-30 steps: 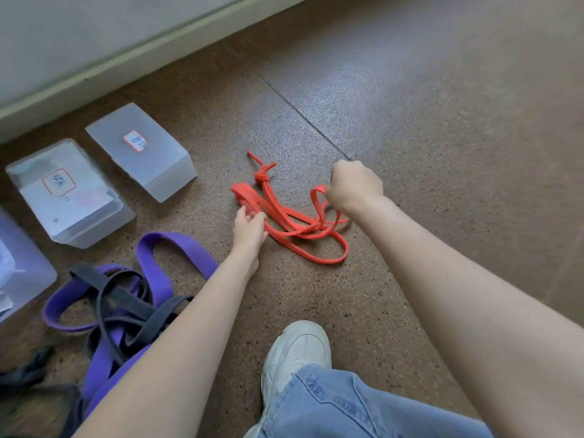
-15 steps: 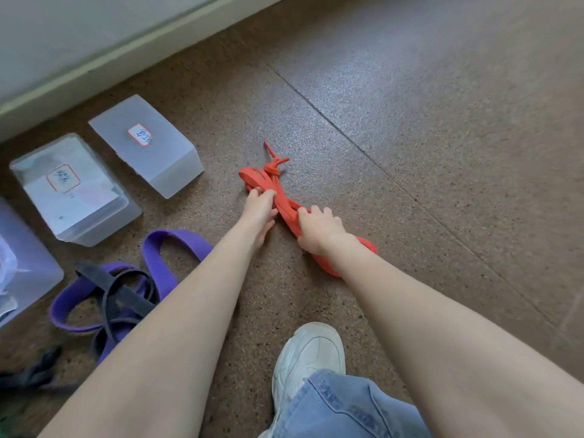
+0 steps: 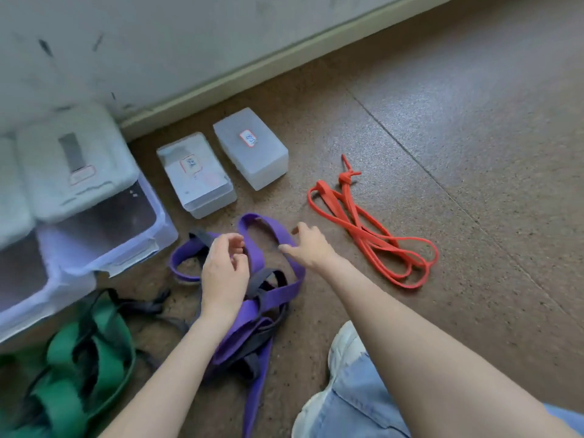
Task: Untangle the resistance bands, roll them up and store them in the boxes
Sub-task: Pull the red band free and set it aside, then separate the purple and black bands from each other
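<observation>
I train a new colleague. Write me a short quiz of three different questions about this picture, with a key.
1. True or false: the thin orange resistance band lies on the brown floor, and no hand touches it.
2. Which band do the left hand and the right hand reach toward?
A. the wide purple band tangled with a dark grey band
B. the wide green band
C. the orange one
3. Fill in: the two small frosted plastic boxes each carry a white ____ on top.

Key: 1 true; 2 A; 3 label
</observation>
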